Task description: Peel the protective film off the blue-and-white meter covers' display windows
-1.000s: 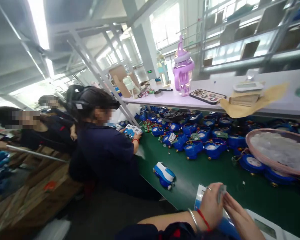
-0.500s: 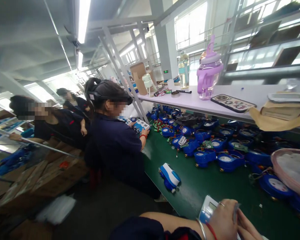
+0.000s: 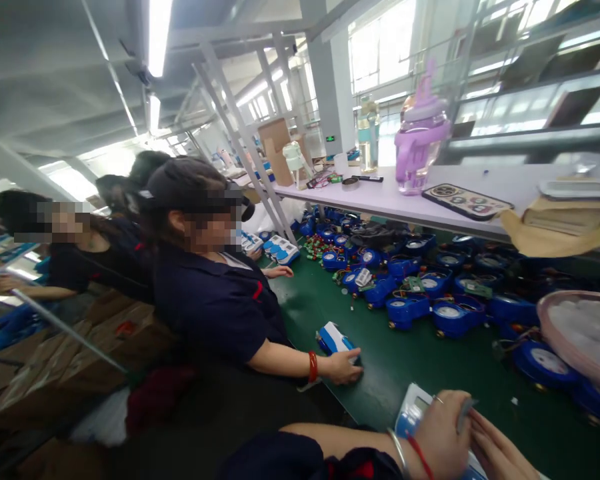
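At the bottom right, a white-and-blue meter (image 3: 409,417) with a small grey display lies under my hands on the green bench. My left hand (image 3: 443,430), wearing a ring, a silver bangle and a red string, is closed over the meter. A small grey flat piece (image 3: 466,415) shows at its fingertips; its kind is unclear. My right hand (image 3: 500,450) lies against the meter's right side with its fingers together, partly cut off by the frame. Farther up the bench, a co-worker's hand (image 3: 344,367) grips another white-and-blue meter (image 3: 333,338).
Several blue meter bodies (image 3: 405,310) with wires crowd the bench's back. A pink bowl (image 3: 550,313) of clear plastic pieces is at right. The shelf (image 3: 390,190) above holds a purple bottle (image 3: 420,143) and a phone (image 3: 467,201). A co-worker (image 3: 210,287) stands at left.
The co-worker has turned toward me and stretched an arm out, placing a hand on the meter lying on the bench. My own hands stay nearly where they were on my meter.
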Available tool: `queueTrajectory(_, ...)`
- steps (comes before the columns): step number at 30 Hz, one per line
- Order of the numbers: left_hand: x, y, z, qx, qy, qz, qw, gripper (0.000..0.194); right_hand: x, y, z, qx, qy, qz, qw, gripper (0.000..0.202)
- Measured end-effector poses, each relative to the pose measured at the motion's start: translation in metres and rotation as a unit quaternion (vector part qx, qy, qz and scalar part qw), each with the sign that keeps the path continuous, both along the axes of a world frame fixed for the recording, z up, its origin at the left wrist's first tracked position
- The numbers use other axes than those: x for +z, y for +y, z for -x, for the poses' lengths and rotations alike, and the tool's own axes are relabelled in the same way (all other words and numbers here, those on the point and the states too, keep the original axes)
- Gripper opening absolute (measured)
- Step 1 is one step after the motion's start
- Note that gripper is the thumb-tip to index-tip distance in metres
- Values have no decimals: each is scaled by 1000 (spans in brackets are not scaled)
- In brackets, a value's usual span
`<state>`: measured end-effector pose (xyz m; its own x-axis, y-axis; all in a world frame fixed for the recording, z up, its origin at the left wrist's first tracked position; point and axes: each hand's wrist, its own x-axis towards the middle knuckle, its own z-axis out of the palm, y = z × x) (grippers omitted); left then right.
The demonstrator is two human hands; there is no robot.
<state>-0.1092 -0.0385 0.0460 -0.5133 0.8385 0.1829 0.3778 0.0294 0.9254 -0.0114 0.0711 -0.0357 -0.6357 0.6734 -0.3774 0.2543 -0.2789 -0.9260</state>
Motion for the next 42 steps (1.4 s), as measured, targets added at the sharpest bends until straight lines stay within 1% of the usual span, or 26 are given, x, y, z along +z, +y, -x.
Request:
queueTrajectory(2, -5, 2, 0, -16, -9, -6, 1000, 44, 12, -9, 2, -26, -7, -8, 1000, 62)
queueTrajectory(5, -11, 5, -3, -40, -48, -16, 998, 43, 32, -19, 2, -59, -11, -44, 997, 50)
queueTrajectory(7, -12, 5, -3, -38, -109, -26, 993, 43, 43, -20, 1, -64, -8, -76, 995, 46)
queueTrajectory(9, -12, 5, 0, -34, -207, -42, 977, 51, 48, -16, -2, -66, 5, -99, 993, 44)
queueTrajectory(11, -12, 4, 6, -30, -313, -49, 948, 58, 49, -9, -8, -97, 18, -121, 988, 42)
queueTrajectory(13, -16, 4, 11, -23, -386, -30, 922, 54, 45, -5, -14, -110, 28, -136, 984, 41)
queueTrajectory(15, -22, 5, 13, -38, -434, 12, 900, 48, 40, -8, -17, -66, 42, -131, 988, 39)
queueTrajectory(17, -28, 6, 12, -78, -488, 53, 868, 44, 35, -17, -15, -18, 66, -93, 993, 39)
queueTrajectory(19, -33, 6, 9, -101, -533, 74, 837, 45, 30, -28, -11, -14, 86, -53, 995, 45)
queueTrajectory(20, -35, 5, 8, -98, -545, 78, 829, 45, 28, -32, -10, -19, 90, -42, 995, 46)
queueTrajectory(21, -38, 5, 8, -89, -547, 80, 829, 44, 27, -35, -10, -23, 90, -41, 995, 45)
queueTrajectory(23, -44, 3, 10, -67, -536, 86, 837, 42, 25, -37, -12, -28, 73, -64, 995, 39)
queueTrajectory(25, -51, 1, 16, -39, -522, 107, 845, 39, 25, -35, -17, -43, 50, -87, 994, 35)
queueTrajectory(27, -58, 2, 24, -12, -502, 133, 855, 34, 25, -32, -25, -60, 37, -90, 993, 34)
queueTrajectory(29, -62, 8, 34, 4, -451, 148, 880, 28, 25, -29, -33, -67, 38, -84, 994, 34)
queueTrajectory(31, -61, 20, 46, 8, -365, 162, 917, 24, 26, -27, -41, -78, 43, -85, 992, 32)
queueTrajectory(32, -58, 28, 51, -3, -324, 178, 929, 23, 26, -26, -46, -84, 43, -89, 991, 32)
queueTrajectory(33, -54, 36, 55, -29, -296, 199, 934, 23, 27, -25, -49, -90, 43, -95, 990, 31)
queueTrajectory(34, -51, 44, 56, -73, -288, 222, 929, 23, 27, -23, -53, -96, 42, -101, 989, 31)
queueTrajectory(35, -47, 52, 56, -129, -297, 241, 915, 24, 26, -22, -55, -104, 41, -109, 988, 31)
queueTrajectory(37, -42, 65, 46, -241, -337, 255, 874, 32, 25, -19, -57, -125, 33, -133, 983, 31)
queueTrajectory(38, -42, 70, 37, -275, -353, 252, 858, 37, 25, -18, -56, -141, 27, -152, 978, 31)
queueTrajectory(39, -43, 73, 27, -288, -360, 247, 853, 41, 25, -18, -54, -156, 19, -175, 972, 32)
queueTrajectory(40, -44, 75, 15, -285, -354, 238, 858, 41, 25, -17, -53, -170, 10, -200, 965, 32)
queueTrajectory(42, -48, 75, -7, -259, -313, 217, 888, 35, 25, -18, -51, -187, -8, -242, 952, 33)
